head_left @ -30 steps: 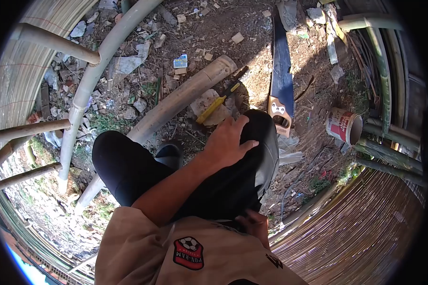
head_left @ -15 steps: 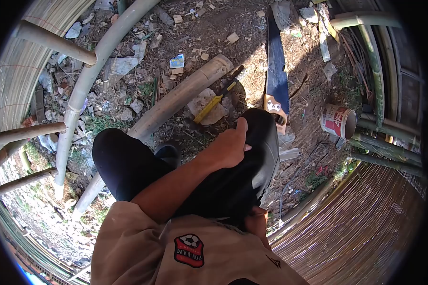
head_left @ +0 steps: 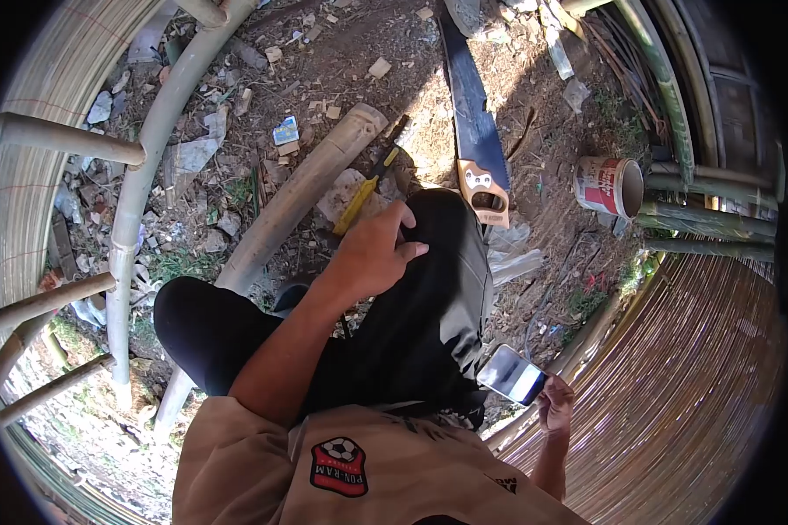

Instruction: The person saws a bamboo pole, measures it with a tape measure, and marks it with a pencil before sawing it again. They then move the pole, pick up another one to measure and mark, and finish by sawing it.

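My right hand point(head_left: 555, 404) pinches the edge of a smartphone point(head_left: 511, 374) at my right side, its screen lit and facing up. My left hand point(head_left: 378, 249) is beside my bent right knee point(head_left: 442, 214), thumb and forefinger apart with nothing between them. Just beyond it, a yellow-and-black hand tool point(head_left: 355, 206) leans over a stone by a thick bamboo pole point(head_left: 302, 188). Past my right knee a handsaw point(head_left: 477, 122) lies on the ground, its wooden handle point(head_left: 484, 188) toward me.
A white-and-red bucket point(head_left: 606, 185) lies on its side at the right. Bamboo rails point(head_left: 130, 232) stand at the left, and a slatted bamboo screen point(head_left: 665, 385) is at the lower right. Wood chips, stones and a small blue-yellow packet point(head_left: 285, 131) litter the soil.
My right hand has come out from beside my hip to the right, bringing the smartphone into view. My left hand has shifted left, and its thumb and forefinger have spread. The view has shifted slightly.
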The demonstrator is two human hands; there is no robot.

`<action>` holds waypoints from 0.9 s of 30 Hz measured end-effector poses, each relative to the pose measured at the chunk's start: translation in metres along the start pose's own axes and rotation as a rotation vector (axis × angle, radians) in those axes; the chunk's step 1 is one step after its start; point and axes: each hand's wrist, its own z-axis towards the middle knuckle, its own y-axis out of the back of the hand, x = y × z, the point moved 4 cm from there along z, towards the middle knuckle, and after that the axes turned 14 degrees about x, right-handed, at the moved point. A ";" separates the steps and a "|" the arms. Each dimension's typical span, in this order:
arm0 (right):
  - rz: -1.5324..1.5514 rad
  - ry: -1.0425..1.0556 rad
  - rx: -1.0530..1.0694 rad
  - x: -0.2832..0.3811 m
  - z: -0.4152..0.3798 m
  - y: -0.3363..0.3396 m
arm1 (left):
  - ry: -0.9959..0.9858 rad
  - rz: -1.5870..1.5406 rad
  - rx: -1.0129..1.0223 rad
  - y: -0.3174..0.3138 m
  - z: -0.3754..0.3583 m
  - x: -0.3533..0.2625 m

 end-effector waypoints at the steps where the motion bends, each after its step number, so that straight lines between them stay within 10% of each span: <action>1: 0.018 0.059 -0.043 -0.006 0.003 0.018 | -0.010 -0.044 -0.025 0.003 -0.001 -0.001; 14: 0.227 0.296 -0.331 -0.119 0.245 0.103 | 0.100 0.033 -0.190 0.014 -0.013 0.016; 27: 0.238 -0.108 -0.386 -0.191 0.275 0.112 | 0.134 -0.005 -0.175 -0.011 0.000 0.023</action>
